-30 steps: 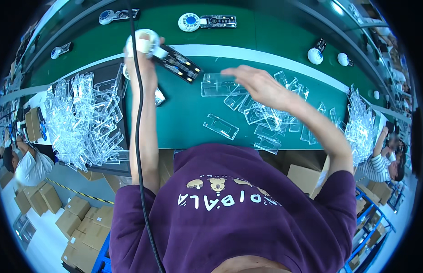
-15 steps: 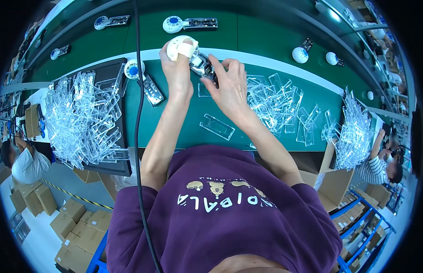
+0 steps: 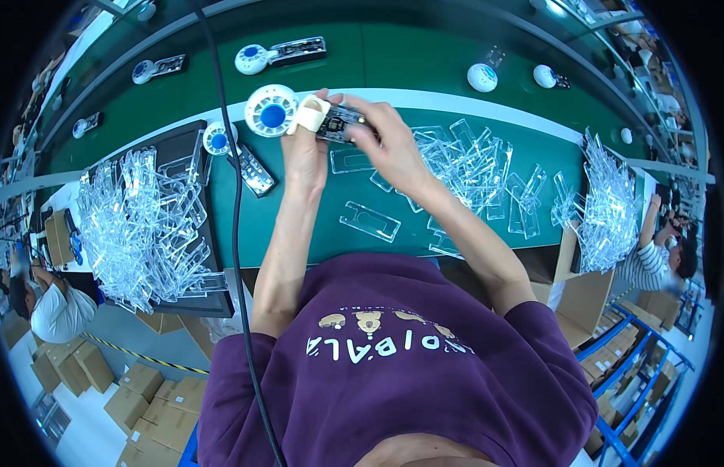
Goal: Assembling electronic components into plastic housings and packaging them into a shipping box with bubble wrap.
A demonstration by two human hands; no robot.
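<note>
My left hand (image 3: 305, 159) is closed around the neck of a white round-headed device (image 3: 267, 97), with a cream wrap on its thumb. The blue hub of the device faces up, and a black circuit board (image 3: 334, 126) extends from it to the right. My right hand (image 3: 394, 148) grips the far end of this board between thumb and fingers. A similar device (image 3: 255, 171) with a board in a clear case lies left of my left forearm. Below my hands, a clear plastic frame (image 3: 369, 222) rests on the green mat.
Clear plastic parts are heaped in a black tray (image 3: 215, 261) at left, in a loose pile (image 3: 475, 167) right of my hands, and in a cardboard box (image 3: 568, 253) at far right. More devices (image 3: 299, 50) sit on the green belt beyond. A black cable (image 3: 236, 202) hangs across the left.
The device has turned, so its blue hub now shows and its board lies nearly level. My left hand keeps hold; my right hand has shifted along with the board. The whole view has shifted slightly.
</note>
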